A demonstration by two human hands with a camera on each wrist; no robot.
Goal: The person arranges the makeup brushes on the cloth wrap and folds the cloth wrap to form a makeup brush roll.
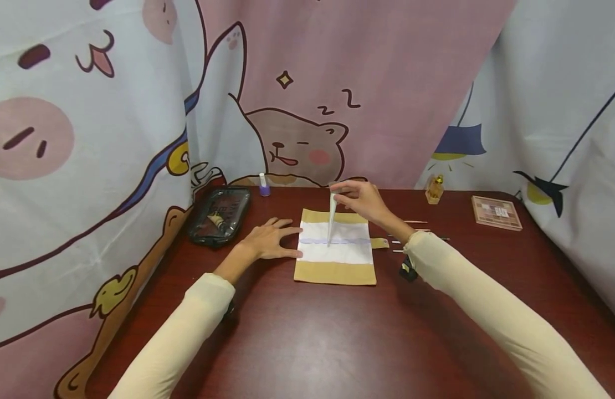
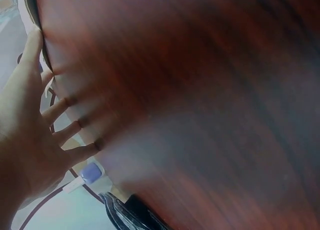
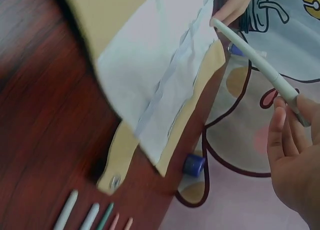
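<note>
A tan fabric case (image 1: 334, 272) with a white lining lies flat, its snap tab (image 3: 112, 181) extending to the right. My left hand (image 1: 267, 242) spreads its fingers at the left edge, thumb and index fingertip touching the case. In the left wrist view that hand (image 2: 30, 125) shows straight fingers. Above the case, my right hand (image 1: 363, 202) pinches the top of a slim white pen-like stick (image 1: 332, 219). The stick (image 3: 260, 62) points down toward the lavender seam; whether its tip touches is hard to tell. The right hand (image 3: 295, 160) holds its thicker end.
Several slim sticks (image 3: 66, 210) lie right of the case, partly behind the right sleeve. A black clear-topped pouch (image 1: 220, 216) and a purple bottle (image 1: 264, 189) are left. A blue-lidded item (image 3: 194, 165), perfume bottle (image 1: 434, 189) and palette (image 1: 496, 212) stand farther back.
</note>
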